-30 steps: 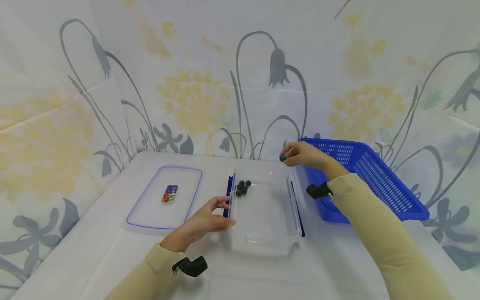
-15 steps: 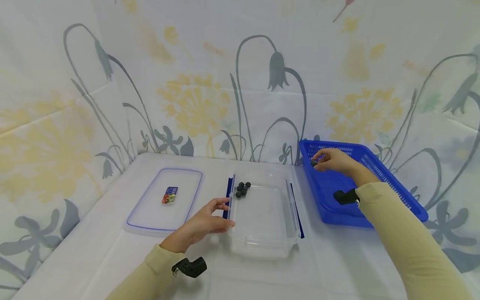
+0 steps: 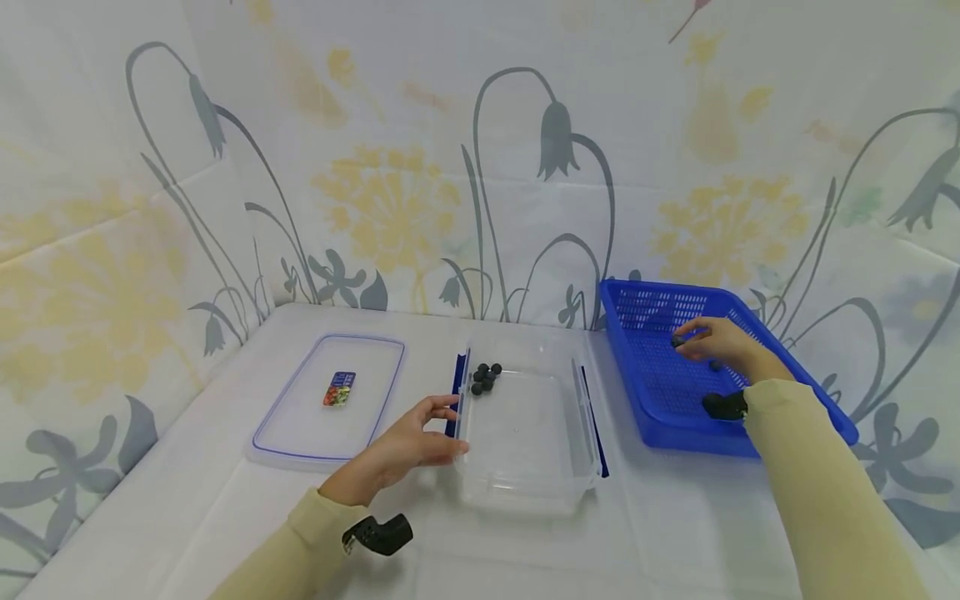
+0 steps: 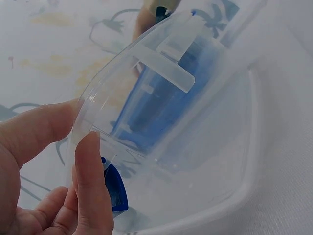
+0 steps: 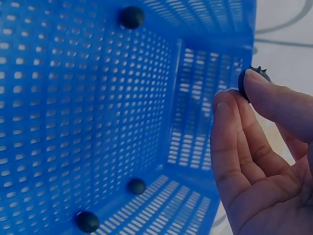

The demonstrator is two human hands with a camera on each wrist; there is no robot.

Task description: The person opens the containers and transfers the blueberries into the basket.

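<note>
My right hand [image 3: 720,343] pinches a blueberry [image 5: 250,84] between thumb and fingertips, above the blue plastic basket [image 3: 641,367]. Three blueberries lie apart inside the basket in the right wrist view: one dark blueberry [image 5: 132,17] near the top, a second blueberry [image 5: 137,186] and a third blueberry [image 5: 88,222] low down. At the centre stands a clear plastic container [image 3: 525,492] without its lid, its blue side clips hanging down. A cluster of blueberries [image 3: 483,379] sits in its far left corner. My left hand [image 3: 405,442] holds the container's left rim, thumb and fingers on either side.
The container's clear lid [image 3: 300,433], edged in blue, lies flat on the left with a colourful label [image 3: 340,389] on it. A white cloth [image 3: 525,567] covers the table. A flower-patterned curtain [image 3: 420,100] hangs behind.
My right hand has carried the blueberry rightward, from the container's far right corner to above the basket. The left hand keeps its place on the rim.
</note>
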